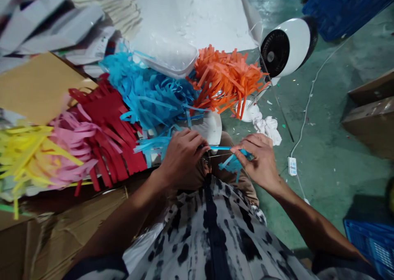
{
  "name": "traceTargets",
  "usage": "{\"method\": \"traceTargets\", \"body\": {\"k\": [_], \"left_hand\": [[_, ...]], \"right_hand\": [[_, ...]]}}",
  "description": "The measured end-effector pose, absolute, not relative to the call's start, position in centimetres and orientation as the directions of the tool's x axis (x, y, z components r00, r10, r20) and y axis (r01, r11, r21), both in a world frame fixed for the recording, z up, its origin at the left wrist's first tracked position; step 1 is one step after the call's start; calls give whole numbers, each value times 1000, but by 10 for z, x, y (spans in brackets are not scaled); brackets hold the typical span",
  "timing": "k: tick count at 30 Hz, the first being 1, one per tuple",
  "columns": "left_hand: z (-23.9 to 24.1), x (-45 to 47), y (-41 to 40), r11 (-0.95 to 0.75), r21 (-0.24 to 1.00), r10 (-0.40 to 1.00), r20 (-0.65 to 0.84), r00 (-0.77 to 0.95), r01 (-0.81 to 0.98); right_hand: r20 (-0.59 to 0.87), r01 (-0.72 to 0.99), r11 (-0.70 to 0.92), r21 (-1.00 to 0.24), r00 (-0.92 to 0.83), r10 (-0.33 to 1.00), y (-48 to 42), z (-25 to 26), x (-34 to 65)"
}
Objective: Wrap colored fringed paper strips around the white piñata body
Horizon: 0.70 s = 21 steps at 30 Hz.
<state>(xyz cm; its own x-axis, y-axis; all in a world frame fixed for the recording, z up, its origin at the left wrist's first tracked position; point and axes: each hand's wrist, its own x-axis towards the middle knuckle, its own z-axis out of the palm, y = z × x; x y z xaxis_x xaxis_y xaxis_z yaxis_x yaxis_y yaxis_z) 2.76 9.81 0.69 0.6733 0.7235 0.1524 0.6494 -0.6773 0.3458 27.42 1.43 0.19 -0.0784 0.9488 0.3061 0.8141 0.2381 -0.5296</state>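
Note:
A blue fringed paper tassel [234, 163] is stretched between my two hands above my lap, its middle twisted into a thin strand. My left hand [186, 153] pinches one end of the twist, with blue strips fanning out to its left. Fingers of my right hand [258, 159] close on the other end, and cut strips hang below them. Just beyond my left hand lies a heap of blue paper fringe [154, 95]. Orange paper fringe [229, 77] sits beyond my right hand. Red fringe [111, 132] is to the left of my left hand.
Pink fringe [74, 144] and yellow fringe [27, 153] lie far left by a tan sheet [37, 87]. A clear plastic tray [166, 54] touches the blue heap. A white fan [292, 46] stands back right. A power strip [292, 166] with its cord lies on the green floor.

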Motion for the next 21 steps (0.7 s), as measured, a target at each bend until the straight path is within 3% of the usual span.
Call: {"method": "traceTargets", "body": {"k": [6,10,13,17,21], "left_hand": [[16,32,105,-666,344,722,73,688,663],[22,35,109,-650,342,732,39,681,679],[23,35,110,-602,420,760,38,649,680],[18,35,104,-555,501,791,72,607,664],[7,36,92,-670,419,730,222,646,613]], "right_hand": [[193,853,148,-501,-56,980,18,12,272],[151,930,134,-343,-87,985,27,18,265],[135,960,137,-245,-106,985,30,20,261],[214,932,254,-260,-201,956,22,15,258],[354,907,387,-164,-312,882,8,1,254]]}}
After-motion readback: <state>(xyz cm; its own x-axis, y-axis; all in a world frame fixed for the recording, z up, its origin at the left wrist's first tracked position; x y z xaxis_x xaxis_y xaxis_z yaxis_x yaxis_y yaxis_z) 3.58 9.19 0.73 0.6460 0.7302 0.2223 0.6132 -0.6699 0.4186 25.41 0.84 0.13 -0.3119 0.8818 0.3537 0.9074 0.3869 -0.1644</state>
